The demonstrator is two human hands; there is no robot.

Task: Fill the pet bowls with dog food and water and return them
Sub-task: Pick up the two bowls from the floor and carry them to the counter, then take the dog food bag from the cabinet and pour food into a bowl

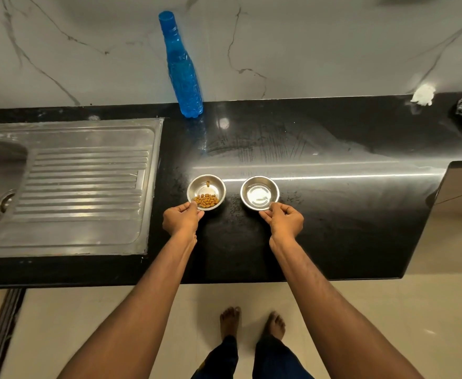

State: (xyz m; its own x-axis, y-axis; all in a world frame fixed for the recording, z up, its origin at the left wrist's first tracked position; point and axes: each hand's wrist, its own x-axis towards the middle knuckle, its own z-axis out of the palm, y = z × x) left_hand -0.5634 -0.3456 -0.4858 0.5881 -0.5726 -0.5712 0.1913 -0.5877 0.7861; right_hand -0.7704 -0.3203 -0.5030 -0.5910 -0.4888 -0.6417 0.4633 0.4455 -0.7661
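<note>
Two small steel bowls side by side on black counter [333,203]: kibble bowl [206,191] pinched at near rim by left hand [182,218], water bowl [259,192] by right hand [284,220]. Light, rigid, slick; water likely sloshes, so carry level. Blue bottle [183,69] behind.

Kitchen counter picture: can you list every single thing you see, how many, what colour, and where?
Small round steel bowl with brown dog food: one, silver, counter front, left.
Small round steel bowl with water: one, silver, to its right, apart.
Tall blue plastic bottle: one, blue, upright at the wall.
Steel sink with ribbed drainboard: one, grey, left.
Black stone counter: one, glossy black.
White crumpled scrap: one, far right at the wall.
Left hand: pinching the food bowl's near rim.
Right hand: pinching the water bowl's near rim.
Bare feet: two, on the beige floor.
</note>
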